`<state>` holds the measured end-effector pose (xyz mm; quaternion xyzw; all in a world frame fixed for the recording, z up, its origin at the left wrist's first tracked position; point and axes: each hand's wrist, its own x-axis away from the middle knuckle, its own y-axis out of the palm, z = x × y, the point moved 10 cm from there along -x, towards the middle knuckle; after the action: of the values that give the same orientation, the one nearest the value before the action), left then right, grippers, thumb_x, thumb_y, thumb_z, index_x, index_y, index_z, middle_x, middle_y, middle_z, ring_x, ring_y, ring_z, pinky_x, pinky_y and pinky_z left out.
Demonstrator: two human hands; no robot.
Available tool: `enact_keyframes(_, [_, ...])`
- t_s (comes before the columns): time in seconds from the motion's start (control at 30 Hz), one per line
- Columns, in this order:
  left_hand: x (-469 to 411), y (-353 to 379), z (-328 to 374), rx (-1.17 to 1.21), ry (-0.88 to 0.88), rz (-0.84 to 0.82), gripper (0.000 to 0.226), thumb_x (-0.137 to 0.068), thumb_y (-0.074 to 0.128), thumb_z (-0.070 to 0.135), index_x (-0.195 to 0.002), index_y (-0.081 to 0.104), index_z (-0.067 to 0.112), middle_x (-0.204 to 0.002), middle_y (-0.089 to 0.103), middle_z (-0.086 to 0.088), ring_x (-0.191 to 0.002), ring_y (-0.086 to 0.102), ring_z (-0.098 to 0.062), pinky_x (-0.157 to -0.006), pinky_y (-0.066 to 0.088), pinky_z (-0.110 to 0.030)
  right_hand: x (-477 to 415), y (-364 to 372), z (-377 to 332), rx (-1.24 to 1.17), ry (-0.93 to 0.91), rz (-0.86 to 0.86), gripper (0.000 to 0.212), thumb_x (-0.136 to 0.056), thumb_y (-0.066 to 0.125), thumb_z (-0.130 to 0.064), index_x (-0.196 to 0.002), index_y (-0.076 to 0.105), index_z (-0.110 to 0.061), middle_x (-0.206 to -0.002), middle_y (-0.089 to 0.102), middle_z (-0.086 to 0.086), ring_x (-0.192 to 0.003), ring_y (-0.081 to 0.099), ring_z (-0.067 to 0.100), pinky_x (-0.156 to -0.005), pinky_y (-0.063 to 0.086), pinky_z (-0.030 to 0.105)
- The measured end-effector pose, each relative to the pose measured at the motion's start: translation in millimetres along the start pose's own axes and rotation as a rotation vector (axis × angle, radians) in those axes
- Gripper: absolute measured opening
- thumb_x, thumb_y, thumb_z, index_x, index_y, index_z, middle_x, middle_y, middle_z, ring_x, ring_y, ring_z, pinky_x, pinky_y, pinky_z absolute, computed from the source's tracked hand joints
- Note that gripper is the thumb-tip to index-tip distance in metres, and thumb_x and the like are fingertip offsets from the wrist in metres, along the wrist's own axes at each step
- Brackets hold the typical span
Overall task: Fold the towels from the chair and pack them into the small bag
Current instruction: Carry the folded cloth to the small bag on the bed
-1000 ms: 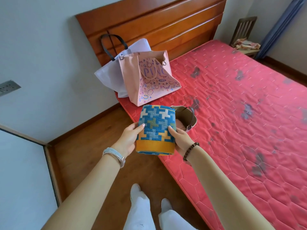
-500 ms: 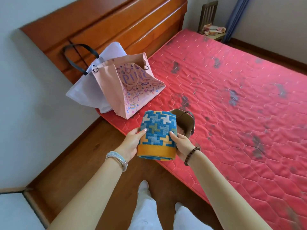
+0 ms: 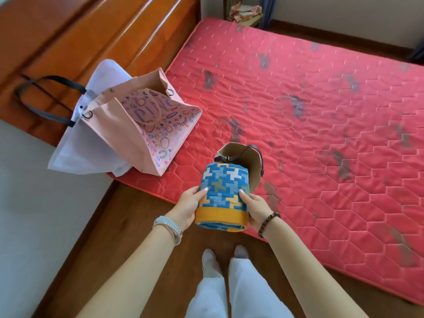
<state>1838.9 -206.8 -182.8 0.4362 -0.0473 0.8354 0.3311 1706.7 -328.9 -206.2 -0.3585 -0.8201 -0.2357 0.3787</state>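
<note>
Left grip: my left hand (image 3: pixel 188 208) is closed on the left side of the folded towel (image 3: pixel 223 198), thumb over the top, at the centre of the frame.
Right grip: my right hand (image 3: pixel 255 208) clasps the right side the same way — both hands carry it together.
Towel: a thick blue patterned fold with an orange band nearest me, held in the air over the bed's edge.
Small bag: the tan small bag (image 3: pixel 251 167) with a dark strap stands on the mattress (image 3: pixel 321 134) just behind the towel, mouth open.
What changed: over the last second the towel has come forward and lower, so its far end now overlaps the bag's mouth; before, it sat further short of it. My view has also tipped downward.
Meaning: I judge the folding of this towel finished and the packing step begun — next it has to tip in, far end first.
Fit: the fold looks nearly as wide as the opening, so it may need squeezing.
Hidden: the towel covers the bag's front and its inside; I cannot tell whether they touch, or if anything is already packed.
Further out: a pink paper bag (image 3: pixel 137 127) lies at centre left.
Chair: the chair (image 3: pixel 243 12) at top centre is cut off; cloth lies there, count unclear.
</note>
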Motion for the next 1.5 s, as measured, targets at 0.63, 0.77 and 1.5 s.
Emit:
enact_keyframes(0.63, [-107, 28, -26, -0.194, -0.178, 0.022, 0.031, -0.102, 0.051, 0.011, -0.131, 0.055, 0.002, -0.119, 0.067, -0.017, -0.101, 0.068, -0.025, -0.074, 0.058, -0.034, -80, -58, 12, -0.097, 0.099, 0.128, 0.039, -0.098, 0.056, -0.017, -0.133, 0.048, -0.003, -0.125, 0.063, 0.017, -0.110, 0.065, 0.031, -0.096, 0.052, 0.050])
enact_keyframes(0.77, [-133, 23, -32, -0.196, -0.225, -0.006, 0.033, -0.102, 0.050, 0.008, -0.134, 0.051, -0.001, -0.120, 0.067, -0.018, -0.109, 0.066, -0.028, -0.083, 0.058, -0.038, -98, -59, 13, -0.104, 0.129, 0.086, 0.044, -0.095, 0.060, -0.016, -0.135, 0.046, -0.004, -0.126, 0.063, 0.016, -0.110, 0.066, 0.028, -0.094, 0.054, 0.045])
enact_keyframes(1.5, [-275, 22, -52, -0.606, -0.035, -0.086, 0.068, -0.085, 0.063, -0.010, -0.141, 0.035, 0.016, -0.130, 0.054, -0.004, -0.119, 0.055, -0.020, -0.103, 0.047, -0.036, -234, -61, 36, 0.217, 0.018, 0.312, 0.050, -0.094, 0.057, -0.007, -0.139, 0.036, -0.003, -0.133, 0.055, 0.007, -0.119, 0.056, 0.022, -0.100, 0.046, 0.034])
